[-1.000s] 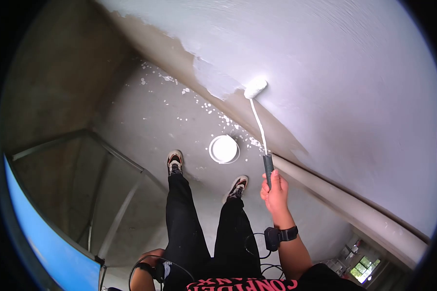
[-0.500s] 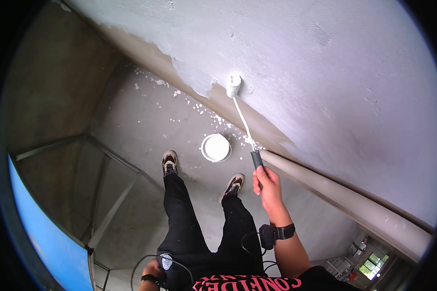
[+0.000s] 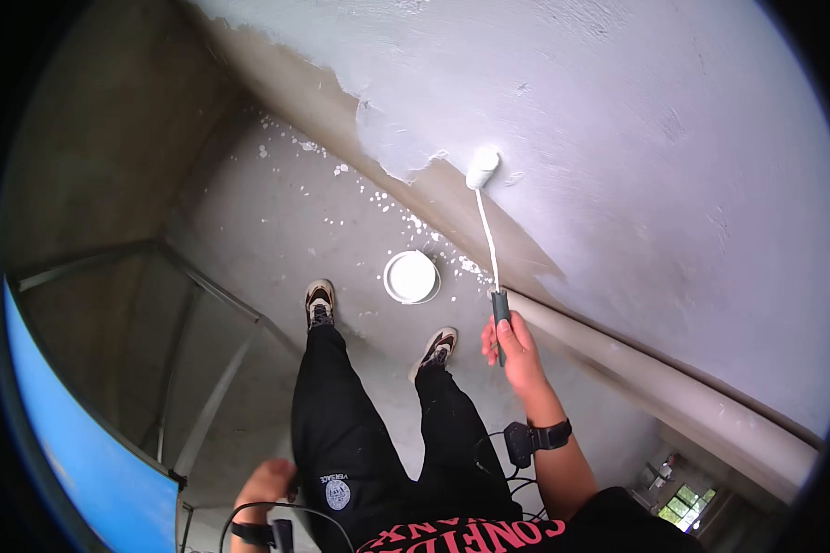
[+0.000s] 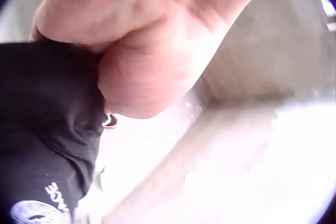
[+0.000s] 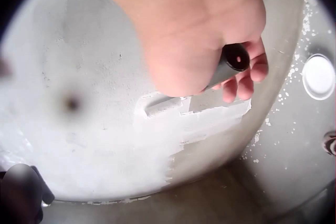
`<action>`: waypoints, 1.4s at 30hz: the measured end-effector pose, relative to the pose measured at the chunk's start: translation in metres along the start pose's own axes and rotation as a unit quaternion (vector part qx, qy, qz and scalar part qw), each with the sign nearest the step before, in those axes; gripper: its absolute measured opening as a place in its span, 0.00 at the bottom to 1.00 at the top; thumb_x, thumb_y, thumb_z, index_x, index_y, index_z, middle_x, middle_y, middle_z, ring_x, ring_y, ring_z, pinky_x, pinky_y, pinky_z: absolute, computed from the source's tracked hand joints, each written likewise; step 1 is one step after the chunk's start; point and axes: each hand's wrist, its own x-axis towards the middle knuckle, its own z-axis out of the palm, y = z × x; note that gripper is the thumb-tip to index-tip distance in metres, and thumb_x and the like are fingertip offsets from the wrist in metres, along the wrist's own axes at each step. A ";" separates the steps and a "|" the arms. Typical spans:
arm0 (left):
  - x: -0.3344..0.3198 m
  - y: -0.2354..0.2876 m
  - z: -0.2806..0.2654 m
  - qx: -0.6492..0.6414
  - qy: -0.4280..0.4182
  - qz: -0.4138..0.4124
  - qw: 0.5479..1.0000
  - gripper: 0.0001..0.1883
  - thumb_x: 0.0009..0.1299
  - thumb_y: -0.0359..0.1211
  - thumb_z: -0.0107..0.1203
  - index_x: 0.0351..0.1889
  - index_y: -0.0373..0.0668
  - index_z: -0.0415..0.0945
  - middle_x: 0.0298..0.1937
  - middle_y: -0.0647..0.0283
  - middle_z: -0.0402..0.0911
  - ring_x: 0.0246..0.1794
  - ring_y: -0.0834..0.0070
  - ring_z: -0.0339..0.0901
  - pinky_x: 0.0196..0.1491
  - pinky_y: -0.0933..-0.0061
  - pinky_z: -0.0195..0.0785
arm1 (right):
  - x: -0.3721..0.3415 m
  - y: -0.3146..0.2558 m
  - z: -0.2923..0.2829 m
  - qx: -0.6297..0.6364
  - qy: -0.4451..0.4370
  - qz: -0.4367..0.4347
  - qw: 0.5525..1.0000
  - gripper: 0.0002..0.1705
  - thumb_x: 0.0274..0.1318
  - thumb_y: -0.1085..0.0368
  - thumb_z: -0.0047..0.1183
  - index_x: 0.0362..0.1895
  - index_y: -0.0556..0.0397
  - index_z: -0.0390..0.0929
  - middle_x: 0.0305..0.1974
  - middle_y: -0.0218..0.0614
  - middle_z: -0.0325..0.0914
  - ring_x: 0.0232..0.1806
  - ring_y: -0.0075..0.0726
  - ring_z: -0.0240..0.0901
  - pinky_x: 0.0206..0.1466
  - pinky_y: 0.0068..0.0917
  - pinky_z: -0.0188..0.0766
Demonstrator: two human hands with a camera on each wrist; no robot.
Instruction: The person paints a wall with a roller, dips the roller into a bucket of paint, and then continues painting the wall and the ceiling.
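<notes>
White and fat, the roller [image 3: 482, 170] sits by the wall [image 3: 673, 147], out past our right hand [image 3: 520, 355]. We curl its fingers round the dark handle [image 3: 500, 306]. Left of those fingers, a white bucket [image 3: 409, 276] stands on the floor [image 3: 249, 217]. Our left hand [image 3: 269, 481] is by our leg [image 3: 346, 415]; we cannot tell how its fingers lie.

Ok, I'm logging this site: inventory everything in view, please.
Paint roller: one, white, dark handle, at painted wall
Bucket: one, white, on floor
Painted wall: one, whitish over brown, right
Spatters: many, white, floor
Pipe: one, beige, wall foot
Frame: one, grey, left
Panel: one, blue, lower left
Window: one, greenish, lower right
Shoes: two, beige and dark, floor
Trousers: one pair, black, lower centre
Shirt: one, black, bottom
Wristbands: two, black, lower half
Left hand: one, near trousers
Right hand: one, gripping handle
</notes>
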 end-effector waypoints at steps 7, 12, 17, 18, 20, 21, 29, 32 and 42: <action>-0.092 0.090 -0.053 0.031 0.095 0.260 0.960 0.09 0.69 0.33 0.54 0.33 0.35 0.74 0.24 0.57 0.77 0.24 0.73 0.75 0.30 0.73 0.68 | -0.027 -0.026 0.030 -0.012 0.084 0.091 0.992 0.13 0.68 0.55 0.45 0.37 0.53 0.68 0.19 0.24 0.66 0.17 0.15 0.60 0.17 0.17 0.54; -0.099 0.073 -0.132 0.089 0.369 0.347 0.858 0.08 0.70 0.28 0.49 0.29 0.37 0.69 0.22 0.64 0.68 0.23 0.78 0.65 0.27 0.74 0.60 | -0.050 -0.019 0.054 -0.049 0.091 0.033 0.994 0.13 0.68 0.58 0.46 0.38 0.56 0.70 0.19 0.26 0.68 0.17 0.16 0.62 0.19 0.17 0.58; -0.082 0.053 -0.165 0.402 0.417 0.337 0.742 0.04 0.59 0.28 0.55 0.29 0.40 0.70 0.33 0.57 0.72 0.42 0.56 0.68 0.49 0.54 0.58 | -0.047 -0.004 0.099 0.064 0.117 -0.050 0.990 0.13 0.70 0.59 0.41 0.43 0.57 0.69 0.23 0.30 0.71 0.18 0.17 0.63 0.20 0.17 0.61; -0.077 0.047 -0.165 0.425 0.424 0.378 0.705 0.05 0.58 0.28 0.54 0.29 0.40 0.69 0.33 0.57 0.73 0.40 0.56 0.69 0.49 0.54 0.59 | -0.043 -0.003 0.107 0.113 0.125 -0.059 0.984 0.13 0.70 0.60 0.39 0.44 0.57 0.68 0.24 0.30 0.71 0.18 0.17 0.64 0.20 0.18 0.62; -0.080 0.049 -0.160 0.437 0.416 0.417 0.679 0.06 0.57 0.29 0.55 0.27 0.41 0.69 0.30 0.59 0.73 0.38 0.57 0.69 0.49 0.55 0.59 | -0.036 -0.013 0.121 0.146 0.141 -0.047 0.978 0.14 0.71 0.58 0.38 0.46 0.56 0.67 0.25 0.30 0.70 0.18 0.17 0.62 0.19 0.18 0.61; -0.083 0.051 -0.157 0.449 0.414 0.420 0.671 0.06 0.57 0.29 0.55 0.27 0.41 0.69 0.30 0.59 0.73 0.38 0.57 0.69 0.49 0.55 0.59 | -0.035 -0.017 0.127 0.167 0.139 -0.038 0.975 0.15 0.71 0.56 0.37 0.46 0.55 0.66 0.25 0.29 0.68 0.17 0.17 0.61 0.18 0.18 0.60; -0.060 0.029 -0.149 0.478 0.395 0.445 0.646 0.11 0.59 0.29 0.55 0.17 0.43 0.65 0.18 0.60 0.70 0.21 0.59 0.69 0.34 0.59 0.59 | 0.001 -0.036 0.185 0.180 0.270 -0.096 0.941 0.25 0.70 0.49 0.37 0.33 0.58 0.69 0.16 0.35 0.68 0.17 0.32 0.68 0.24 0.31 0.64; -0.061 0.021 -0.156 0.484 0.407 0.445 0.634 0.15 0.61 0.27 0.54 0.14 0.43 0.62 0.14 0.59 0.67 0.16 0.58 0.65 0.26 0.60 0.57 | 0.013 -0.042 0.192 0.202 0.269 -0.061 0.940 0.26 0.70 0.48 0.37 0.30 0.58 0.69 0.16 0.36 0.69 0.17 0.35 0.68 0.24 0.33 0.64; -0.112 0.037 -0.175 0.493 0.374 0.515 0.593 0.10 0.62 0.26 0.54 0.22 0.42 0.66 0.23 0.56 0.70 0.26 0.59 0.68 0.43 0.57 0.63 | 0.063 0.006 0.214 0.197 0.303 -0.029 0.932 0.28 0.70 0.45 0.36 0.27 0.56 0.67 0.14 0.32 0.65 0.12 0.28 0.64 0.16 0.29 0.60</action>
